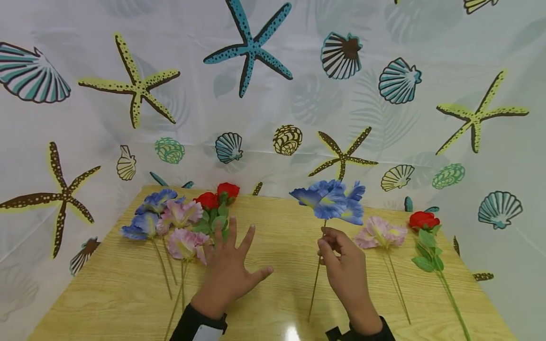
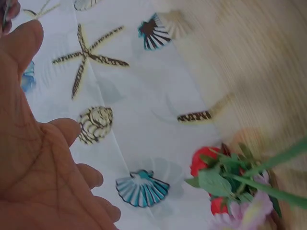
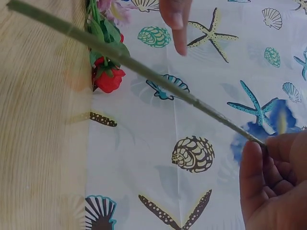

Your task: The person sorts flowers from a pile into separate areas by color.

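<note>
My right hand [image 1: 347,272] pinches the stem of a blue artificial flower [image 1: 328,200] between thumb and fingers, just below the bloom. The flower stands nearly upright, its stem [image 3: 158,80] slanting down across the right wrist view. With fingers spread wide, my left hand [image 1: 228,271] holds nothing. Close by its fingertips are red roses [image 1: 228,190] with green leaves and a pink flower [image 1: 186,244]. Two blue flowers [image 1: 142,225] and another pink flower [image 1: 179,213] lie in the same group at the left. In the left wrist view, the left palm [image 2: 41,177] faces the camera.
To the right of my right hand lie a pink flower [image 1: 381,233] and a red rose [image 1: 423,220] with a long green stem. The wooden table [image 1: 268,308] ends at the back against a white cloth [image 1: 264,113] printed with starfish and shells.
</note>
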{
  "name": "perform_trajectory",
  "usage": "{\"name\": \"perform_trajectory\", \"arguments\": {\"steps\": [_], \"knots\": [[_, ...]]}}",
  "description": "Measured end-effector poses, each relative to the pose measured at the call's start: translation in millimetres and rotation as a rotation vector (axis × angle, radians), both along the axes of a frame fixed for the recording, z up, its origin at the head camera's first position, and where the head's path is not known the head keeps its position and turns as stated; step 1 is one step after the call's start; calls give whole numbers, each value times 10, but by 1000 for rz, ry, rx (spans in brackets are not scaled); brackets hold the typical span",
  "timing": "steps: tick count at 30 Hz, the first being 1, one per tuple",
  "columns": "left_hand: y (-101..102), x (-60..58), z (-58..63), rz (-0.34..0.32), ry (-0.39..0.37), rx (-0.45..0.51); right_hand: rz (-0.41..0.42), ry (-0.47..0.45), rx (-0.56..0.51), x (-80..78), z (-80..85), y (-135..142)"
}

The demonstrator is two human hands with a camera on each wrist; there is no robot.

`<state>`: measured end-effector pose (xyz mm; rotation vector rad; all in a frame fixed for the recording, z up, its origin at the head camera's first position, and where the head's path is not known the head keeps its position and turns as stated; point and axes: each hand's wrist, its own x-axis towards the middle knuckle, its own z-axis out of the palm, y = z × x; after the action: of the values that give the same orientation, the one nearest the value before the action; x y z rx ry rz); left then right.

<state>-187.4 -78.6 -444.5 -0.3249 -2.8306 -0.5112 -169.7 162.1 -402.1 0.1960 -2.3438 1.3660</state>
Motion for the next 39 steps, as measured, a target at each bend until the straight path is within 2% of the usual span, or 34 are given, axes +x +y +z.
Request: {"name": "perform_trajectory", "arguments": {"steps": [5,11,15,21,24,27,31,36,39], "knots": [[-221,-84,-45,53,-54,3,-38,-54,46,-59,-18,85],[-487,-112,-5,96,-111,70,-102,-182,112,-160,-67,265],[-671,-128,-10,124,-151,88,-109,-273,105,-255,-170,409],[-895,-164,-81,188,-180,93,-102,-357,124,-399,-367,597],[-981,-164,-86,202,-220,104,-92,-403,144,-451,-445,678],[-1052,-154,-83,205,-263,108,-81,-404,235,-488,-505,750],[-1120,-142,-96,203,-302,123,-78,-361,372,-526,-565,813],[-1177,-132,-86,184,-349,176,-62,-353,415,-573,-634,850],[-1223,-117,-85,187,-396,211,-61,-317,453,-584,-656,861]]}}
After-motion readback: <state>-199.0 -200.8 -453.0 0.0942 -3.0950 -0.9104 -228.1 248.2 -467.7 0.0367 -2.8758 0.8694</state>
